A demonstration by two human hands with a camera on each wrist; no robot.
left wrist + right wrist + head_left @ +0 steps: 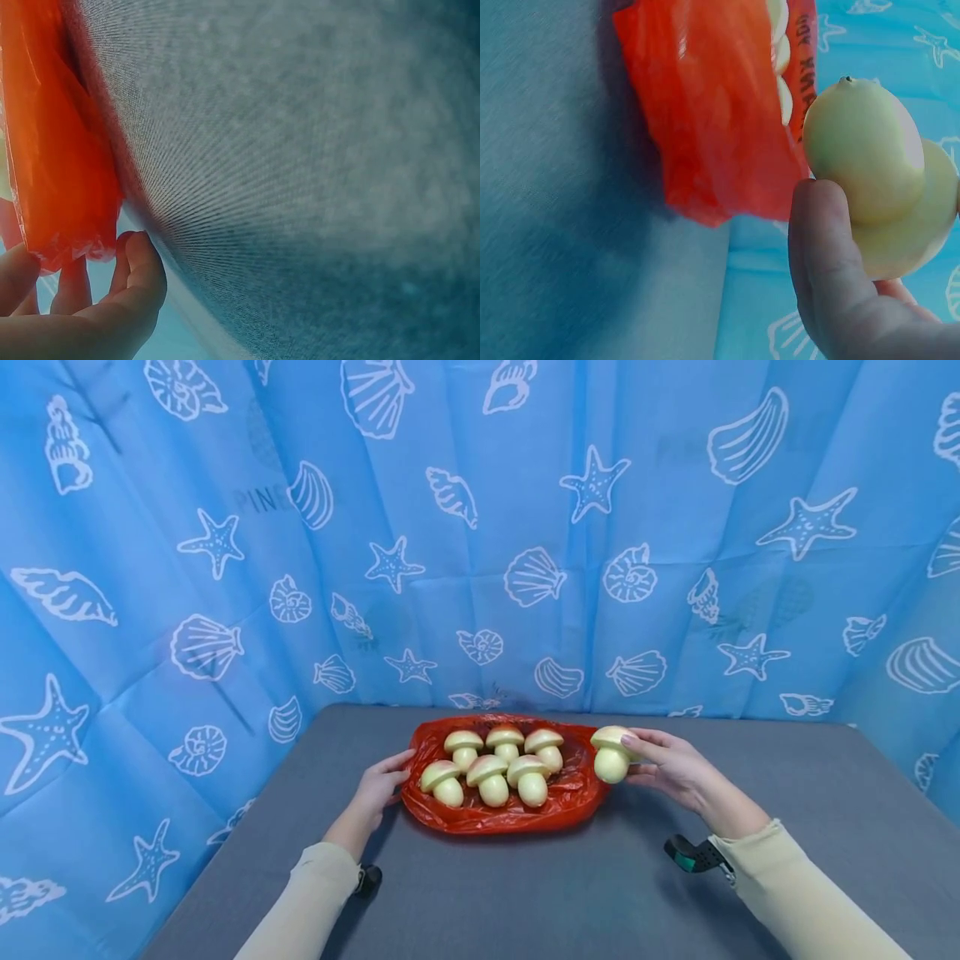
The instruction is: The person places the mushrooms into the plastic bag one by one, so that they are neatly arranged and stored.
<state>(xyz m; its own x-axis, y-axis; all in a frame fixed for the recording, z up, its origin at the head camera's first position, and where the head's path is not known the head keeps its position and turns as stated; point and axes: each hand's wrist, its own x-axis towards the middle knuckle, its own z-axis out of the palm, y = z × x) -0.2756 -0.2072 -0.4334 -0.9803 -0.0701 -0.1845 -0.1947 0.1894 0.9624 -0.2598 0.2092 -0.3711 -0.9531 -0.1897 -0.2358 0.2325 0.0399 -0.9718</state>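
Note:
Between the thumb and fingers of my right hand (671, 768) is a toy mushroom (612, 764), pale cream with a rounded cap and a plump stem. It is held up at the right end of a red plastic bag (495, 821); in the right wrist view the mushroom (866, 150) shows its stem end towards the camera. Several similar mushrooms (492, 781) lie in two rows inside the bag, caps towards the back. My left hand (378, 789) grips the bag's left edge, and the left wrist view has its fingers (142, 262) against the red plastic (60, 142).
The bag rests on a grey cloth-covered table (510, 893). Behind and to the left hangs a blue curtain (480, 552) printed with white shells and starfish. Dark straps with small devices (690, 854) sit on both wrists, below cream sleeves.

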